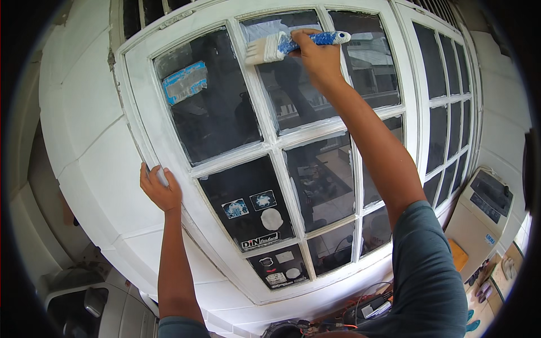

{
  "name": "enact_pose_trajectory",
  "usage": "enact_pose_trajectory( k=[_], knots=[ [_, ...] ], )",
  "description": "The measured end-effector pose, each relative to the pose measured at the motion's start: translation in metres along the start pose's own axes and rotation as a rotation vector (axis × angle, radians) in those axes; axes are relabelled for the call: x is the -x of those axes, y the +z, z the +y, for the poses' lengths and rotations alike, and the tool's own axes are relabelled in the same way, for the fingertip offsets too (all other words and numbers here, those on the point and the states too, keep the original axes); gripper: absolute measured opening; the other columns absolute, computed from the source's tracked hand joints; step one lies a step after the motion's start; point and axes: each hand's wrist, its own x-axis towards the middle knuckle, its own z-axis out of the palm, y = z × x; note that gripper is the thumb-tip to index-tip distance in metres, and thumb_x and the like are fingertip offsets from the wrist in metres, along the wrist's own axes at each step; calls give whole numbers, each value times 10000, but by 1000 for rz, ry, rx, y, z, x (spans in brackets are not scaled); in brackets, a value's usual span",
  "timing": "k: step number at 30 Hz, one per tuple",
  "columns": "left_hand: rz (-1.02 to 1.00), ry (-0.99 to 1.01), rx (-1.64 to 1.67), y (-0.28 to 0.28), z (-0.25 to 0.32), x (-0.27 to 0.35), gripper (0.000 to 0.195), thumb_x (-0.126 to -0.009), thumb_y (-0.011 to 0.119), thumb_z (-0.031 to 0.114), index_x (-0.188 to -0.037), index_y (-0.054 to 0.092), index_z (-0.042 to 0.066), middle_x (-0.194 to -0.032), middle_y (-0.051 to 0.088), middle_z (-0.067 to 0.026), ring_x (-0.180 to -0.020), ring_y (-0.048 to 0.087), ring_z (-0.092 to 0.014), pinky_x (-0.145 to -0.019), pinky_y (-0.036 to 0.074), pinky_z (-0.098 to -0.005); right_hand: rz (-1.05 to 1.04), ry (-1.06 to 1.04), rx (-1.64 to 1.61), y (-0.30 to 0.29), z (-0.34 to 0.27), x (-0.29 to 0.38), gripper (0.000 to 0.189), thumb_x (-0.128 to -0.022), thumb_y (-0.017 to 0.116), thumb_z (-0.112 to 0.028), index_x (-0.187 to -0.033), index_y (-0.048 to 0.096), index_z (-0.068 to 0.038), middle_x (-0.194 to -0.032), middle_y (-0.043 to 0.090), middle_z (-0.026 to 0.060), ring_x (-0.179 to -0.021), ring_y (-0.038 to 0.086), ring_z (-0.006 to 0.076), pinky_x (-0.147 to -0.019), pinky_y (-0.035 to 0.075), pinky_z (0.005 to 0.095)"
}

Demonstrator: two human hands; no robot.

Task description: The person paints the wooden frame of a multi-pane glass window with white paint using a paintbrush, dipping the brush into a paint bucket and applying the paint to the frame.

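Note:
My right hand grips a wide paintbrush by its blue, paint-spattered handle. White paint coats the bristles, which point left and meet the upper part of a white wooden muntin between two glass panes. My left hand rests with bent fingers on the outer left edge of the white window frame, holding no tool. Whitish smears mark the edges of several dark panes. The upper left pane bears a torn blue and grey sticker; more stickers are on the lower left panes.
A second gridded window stands at the right, with a washing machine below it. Cables and a dark container lie at the bottom. Slippers are on the floor at lower right. A vehicle is at lower left.

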Motion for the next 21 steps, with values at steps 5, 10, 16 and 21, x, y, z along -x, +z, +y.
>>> enact_pose_trajectory(
  k=[5,10,16,21],
  knots=[
    [7,5,6,0,0,-1,249,-922,612,182,-1102,633,11,-1405,490,-218,-1283,445,-381,-1062,369,-476,-78,67,122,-1,10,3,166,-851,703,-116,-892,702,45,-836,695,115,-729,687,172,-646,600,293],
    [4,8,-16,0,-3,0,246,-927,608,187,-1100,633,13,-1405,490,-215,-1279,449,-378,-1058,376,-473,-177,139,305,-14,0,13,161,-826,704,-101,-862,699,55,-802,696,115,-685,688,168,-632,604,287],
    [8,11,-3,3,0,1,247,-931,607,192,-1099,634,13,-1406,490,-212,-1281,449,-376,-1058,380,-466,-22,-152,83,8,10,-18,172,-827,713,-149,-866,730,18,-766,701,73,-694,681,146,-629,557,285],
    [3,13,-9,1,-2,0,252,-932,606,195,-1099,634,8,-1404,489,-215,-1280,450,-376,-1058,381,-464,-193,-93,377,-10,23,5,209,-828,701,-212,-882,746,-15,-771,715,72,-713,689,160,-676,541,311]
  ],
)
